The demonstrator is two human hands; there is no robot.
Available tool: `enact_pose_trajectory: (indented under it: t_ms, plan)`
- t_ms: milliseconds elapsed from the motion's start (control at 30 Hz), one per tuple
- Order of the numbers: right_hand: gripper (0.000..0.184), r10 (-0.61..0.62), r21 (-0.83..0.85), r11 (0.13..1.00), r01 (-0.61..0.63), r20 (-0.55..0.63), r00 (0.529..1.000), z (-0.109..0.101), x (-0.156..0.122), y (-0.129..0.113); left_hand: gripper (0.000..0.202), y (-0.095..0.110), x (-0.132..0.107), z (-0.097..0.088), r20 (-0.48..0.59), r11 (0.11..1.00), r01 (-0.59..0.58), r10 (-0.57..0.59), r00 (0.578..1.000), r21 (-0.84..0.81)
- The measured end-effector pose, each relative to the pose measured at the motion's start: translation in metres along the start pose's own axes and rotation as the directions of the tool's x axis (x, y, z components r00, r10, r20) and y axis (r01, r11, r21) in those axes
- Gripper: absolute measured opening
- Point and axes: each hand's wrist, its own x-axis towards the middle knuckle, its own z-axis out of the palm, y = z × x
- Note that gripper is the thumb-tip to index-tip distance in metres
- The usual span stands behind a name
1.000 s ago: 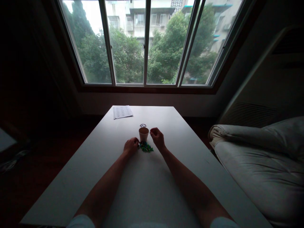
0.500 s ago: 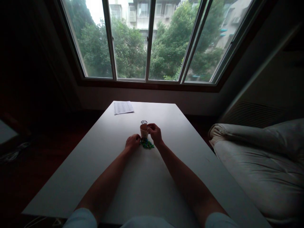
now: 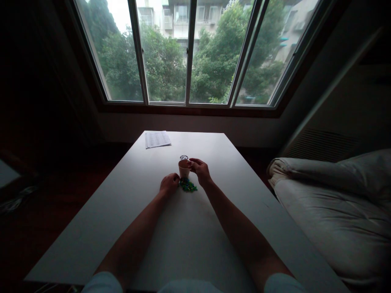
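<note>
A small paper cup (image 3: 183, 168) stands upright on the white table (image 3: 183, 236). A little heap of green and blue pieces (image 3: 187, 186) lies just in front of the cup. My right hand (image 3: 200, 171) hovers at the cup's right rim with its fingertips pinched together; what they hold is too small to make out. My left hand (image 3: 169, 184) rests on the table to the left of the heap, fingers curled near the pieces. Whether it holds one is hidden.
A printed sheet of paper (image 3: 157, 139) lies at the table's far left corner. A small dark ring-shaped object (image 3: 183, 157) sits behind the cup. A bed with pale bedding (image 3: 330, 203) runs along the right side. A wide window (image 3: 189, 53) fills the far wall.
My right hand has moved left from beside the cup to its rim. My left hand has stayed by the heap. The camera has tilted slightly.
</note>
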Motion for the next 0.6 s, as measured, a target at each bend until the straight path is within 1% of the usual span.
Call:
enact_pose_trajectory:
  t_ms: [100,167,267,333,367,400,467,533,567,600]
  plan:
    - [0.027,-0.046,-0.065,0.997,0.047,0.014,0.999,-0.004,0.001,-0.004,0.021,-0.002,0.001,0.003,-0.004,1.0,-0.002,0.002,1.0,0.0]
    - [0.025,-0.077,-0.13,0.988,0.085,0.063,0.995,-0.009,0.002,-0.007,0.021,-0.003,0.002,0.004,-0.003,1.0,-0.001,0.001,1.0,0.003]
    - [0.023,-0.108,-0.219,0.963,0.159,0.227,0.968,-0.016,0.003,-0.012,0.02,-0.003,0.002,0.004,-0.004,1.0,-0.007,0.007,1.0,0.012]
    - [0.024,-0.101,-0.301,0.93,0.212,0.345,0.933,-0.022,0.003,-0.015,0.02,-0.003,0.002,0.004,-0.004,1.0,-0.002,0.002,1.0,0.015]
    - [0.023,-0.085,-0.366,0.899,0.242,0.395,0.915,-0.025,0.003,-0.016,0.02,-0.003,0.002,0.004,-0.002,1.0,0.005,-0.005,1.0,0.015]
    - [0.022,-0.065,-0.445,0.852,0.276,0.434,0.899,-0.028,0.003,-0.015,0.021,-0.003,0.002,0.004,0.0,1.0,0.011,-0.011,1.0,0.015]
    - [0.016,-0.019,-0.612,0.709,0.35,0.48,0.877,-0.034,0.002,-0.012,0.021,-0.002,0.002,0.004,0.0,1.0,0.009,-0.009,1.0,0.011]
    - [0.007,0.03,-0.741,0.543,0.395,0.487,0.873,-0.04,0.0,-0.007,0.021,-0.002,0.002,0.003,-0.004,1.0,-0.006,0.006,1.0,0.011]
    - [0.003,0.054,-0.782,0.477,0.4,0.481,0.875,-0.042,0.0,-0.003,0.021,-0.002,0.001,0.003,-0.006,1.0,-0.011,0.011,1.0,0.013]
    - [0.004,0.076,-0.811,0.43,0.397,0.471,0.879,-0.044,-0.001,0.0,0.021,-0.001,0.001,0.002,-0.008,1.0,-0.01,0.01,1.0,0.017]
